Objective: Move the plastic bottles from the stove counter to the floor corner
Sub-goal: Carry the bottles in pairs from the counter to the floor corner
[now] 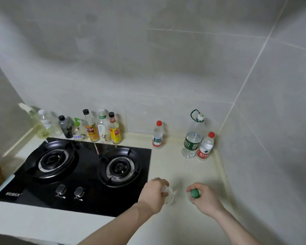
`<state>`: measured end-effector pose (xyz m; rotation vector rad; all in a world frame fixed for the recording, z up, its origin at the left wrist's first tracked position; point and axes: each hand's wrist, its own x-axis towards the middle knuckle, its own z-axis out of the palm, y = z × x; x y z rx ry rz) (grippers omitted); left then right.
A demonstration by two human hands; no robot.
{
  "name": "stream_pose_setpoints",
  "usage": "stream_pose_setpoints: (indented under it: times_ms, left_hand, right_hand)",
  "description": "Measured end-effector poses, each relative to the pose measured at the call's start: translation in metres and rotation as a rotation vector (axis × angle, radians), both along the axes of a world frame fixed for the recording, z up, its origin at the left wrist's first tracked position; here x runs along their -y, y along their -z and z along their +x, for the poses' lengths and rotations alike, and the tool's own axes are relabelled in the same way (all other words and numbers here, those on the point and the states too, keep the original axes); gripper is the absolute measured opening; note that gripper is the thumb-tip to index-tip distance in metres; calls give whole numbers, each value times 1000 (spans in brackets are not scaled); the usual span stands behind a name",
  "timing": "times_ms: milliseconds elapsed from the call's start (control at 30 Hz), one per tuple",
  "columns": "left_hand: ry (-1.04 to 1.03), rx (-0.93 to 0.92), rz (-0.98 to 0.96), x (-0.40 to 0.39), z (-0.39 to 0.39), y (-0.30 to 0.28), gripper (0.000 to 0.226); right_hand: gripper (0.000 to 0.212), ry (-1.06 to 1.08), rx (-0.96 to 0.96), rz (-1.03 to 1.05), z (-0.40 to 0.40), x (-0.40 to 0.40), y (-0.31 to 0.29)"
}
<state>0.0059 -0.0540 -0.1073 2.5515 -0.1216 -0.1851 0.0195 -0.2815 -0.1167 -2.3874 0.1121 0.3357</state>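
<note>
Clear plastic, blurred: left hand (155, 192) curls round a white-capped bottle (169, 194) near the counter (168, 167) front, right of the stove (88, 174). Right hand (204, 197) grips a green cap (195, 193); the bottle body under it is hidden. Standing upright by the wall: a red-capped bottle (157, 135) alone; in the corner, a tall bottle (193, 137) with a green label and carry loop, touching a second red-capped one (206, 146).

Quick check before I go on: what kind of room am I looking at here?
Most likely a small home kitchen: a black two-burner gas stove set into a pale counter, condiment bottles lined along the tiled wall.
</note>
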Motion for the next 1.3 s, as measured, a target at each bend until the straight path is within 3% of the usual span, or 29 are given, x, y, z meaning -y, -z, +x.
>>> stream_pose_setpoints:
  times_ms: [300,633,1033,1300]
  left_hand:
    - [-124,-17,23,6,-13,0,30]
    - [-434,10,-150,11,-69,-7,24]
    - [-918,127,-220,-77,-229,-64,20]
    - [-1190,211,-217,-141,-348,-74,18]
  right_hand:
    - [34,-90,-29,33,-2,-16,5]
    - [26,-207,-118,97,31,-16,-23]
    - [23,-837,-216,141,-55,-187,-73]
    - [21,-1104,-212,160,-150,-316,-100]
